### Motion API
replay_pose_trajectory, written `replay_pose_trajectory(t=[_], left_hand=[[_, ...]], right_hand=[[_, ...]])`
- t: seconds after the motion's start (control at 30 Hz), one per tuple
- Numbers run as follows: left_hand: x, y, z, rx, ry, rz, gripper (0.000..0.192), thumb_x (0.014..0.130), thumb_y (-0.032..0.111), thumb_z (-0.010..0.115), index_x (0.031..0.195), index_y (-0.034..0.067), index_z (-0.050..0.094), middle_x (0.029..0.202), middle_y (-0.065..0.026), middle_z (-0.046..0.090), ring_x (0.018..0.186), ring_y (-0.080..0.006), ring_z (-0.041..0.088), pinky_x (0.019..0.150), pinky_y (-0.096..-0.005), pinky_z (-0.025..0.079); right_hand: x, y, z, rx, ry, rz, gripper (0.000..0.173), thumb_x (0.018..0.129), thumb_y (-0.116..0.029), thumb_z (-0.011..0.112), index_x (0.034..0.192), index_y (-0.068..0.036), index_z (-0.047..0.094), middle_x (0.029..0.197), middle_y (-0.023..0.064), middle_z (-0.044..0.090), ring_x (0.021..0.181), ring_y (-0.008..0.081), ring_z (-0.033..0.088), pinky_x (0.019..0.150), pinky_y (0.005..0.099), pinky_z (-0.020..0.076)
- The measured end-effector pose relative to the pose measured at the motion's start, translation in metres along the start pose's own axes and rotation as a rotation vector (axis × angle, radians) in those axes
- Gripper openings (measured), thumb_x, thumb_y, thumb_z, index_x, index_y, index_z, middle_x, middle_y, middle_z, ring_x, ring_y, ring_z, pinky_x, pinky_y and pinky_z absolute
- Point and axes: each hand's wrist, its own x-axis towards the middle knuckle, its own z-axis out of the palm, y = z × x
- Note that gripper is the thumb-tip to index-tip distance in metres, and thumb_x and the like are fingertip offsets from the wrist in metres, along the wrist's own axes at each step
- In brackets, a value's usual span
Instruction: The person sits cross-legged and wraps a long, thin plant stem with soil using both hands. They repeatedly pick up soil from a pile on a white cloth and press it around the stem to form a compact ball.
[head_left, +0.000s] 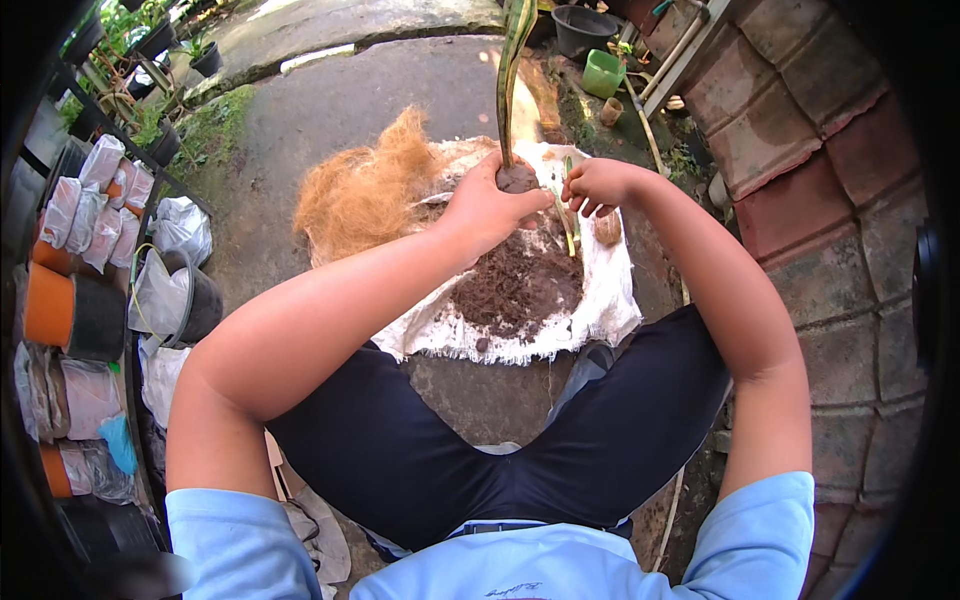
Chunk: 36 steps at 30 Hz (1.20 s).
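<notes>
My left hand (487, 206) grips a dark, rounded root ball (517, 178), out of which a long snake plant leaf (511, 82) with yellow edges stands upright. To its right my right hand (600, 185) hangs with bent fingers, close to thin green and yellow leaf pieces (568, 214); whether it touches them I cannot tell. Below the hands, loose brown soil (517, 289) lies on a white woven sack (615, 300) with frayed edges. Orange-brown fibre (360, 191) is heaped at the sack's left. A small brown fibrous ball (607, 227) lies beneath my right hand.
A black basin (583, 31), a green plastic container (602, 73) and a small brown pot (611, 111) stand at the back right. Stacked roof tiles (832, 300) line the right side. Along the left are potted plants, wrapped packets and a black bucket (202, 300).
</notes>
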Motion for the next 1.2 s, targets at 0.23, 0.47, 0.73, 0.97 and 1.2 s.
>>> replay_pose_trajectory(t=[0.23, 0.47, 0.73, 0.97, 1.2], left_hand=[[0.006, 0.003, 0.002, 0.035, -0.086, -0.075, 0.047, 0.085, 0.016, 0.088, 0.116, 0.003, 0.056, 0.096, -0.0057, 0.067, 0.082, -0.0132, 0.066, 0.069, -0.0308, 0.058], [0.007, -0.002, -0.002, 0.006, -0.003, -0.117, 0.039, 0.088, 0.029, 0.084, 0.104, 0.003, 0.061, 0.081, -0.0033, 0.064, 0.069, -0.0126, 0.062, 0.061, -0.0289, 0.054], [0.025, -0.006, -0.004, 0.007, -0.056, -0.173, 0.037, 0.089, 0.015, 0.078, 0.115, 0.003, 0.055, 0.103, -0.0107, 0.068, 0.088, -0.0185, 0.071, 0.070, -0.0357, 0.060], [0.036, -0.008, -0.012, 0.029, 0.042, -0.096, 0.041, 0.086, 0.016, 0.083, 0.111, 0.003, 0.053, 0.094, -0.0093, 0.066, 0.077, -0.0162, 0.068, 0.067, -0.0309, 0.060], [0.039, 0.001, -0.034, 0.068, 0.077, -0.076, 0.034, 0.088, 0.019, 0.081, 0.107, 0.004, 0.058, 0.095, -0.0067, 0.062, 0.081, -0.0141, 0.064, 0.067, -0.0314, 0.062]], right_hand=[[0.102, 0.068, 0.055, -0.705, 0.125, -0.076, 0.035, 0.086, -0.017, 0.058, 0.112, 0.000, 0.075, 0.114, 0.0239, 0.074, 0.105, 0.0355, 0.072, 0.091, 0.0438, 0.0566], [0.161, 0.125, 0.181, -0.204, 0.197, 0.176, 0.021, 0.087, -0.015, 0.064, 0.095, -0.001, 0.078, 0.091, 0.0215, 0.076, 0.083, 0.0344, 0.075, 0.079, 0.0456, 0.0596], [0.159, 0.192, 0.251, 0.063, 0.565, 0.278, 0.034, 0.090, -0.018, 0.077, 0.119, -0.008, 0.063, 0.124, 0.0161, 0.061, 0.116, 0.0357, 0.062, 0.097, 0.0446, 0.0527], [0.148, 0.171, 0.250, 0.066, 0.511, 0.309, 0.038, 0.090, -0.012, 0.078, 0.124, -0.008, 0.059, 0.128, 0.0175, 0.057, 0.115, 0.0378, 0.061, 0.096, 0.0472, 0.0522], [0.160, 0.182, 0.252, 0.055, 0.511, 0.230, 0.042, 0.091, -0.013, 0.075, 0.129, -0.009, 0.059, 0.131, 0.0191, 0.055, 0.119, 0.0377, 0.062, 0.099, 0.0478, 0.0536]])
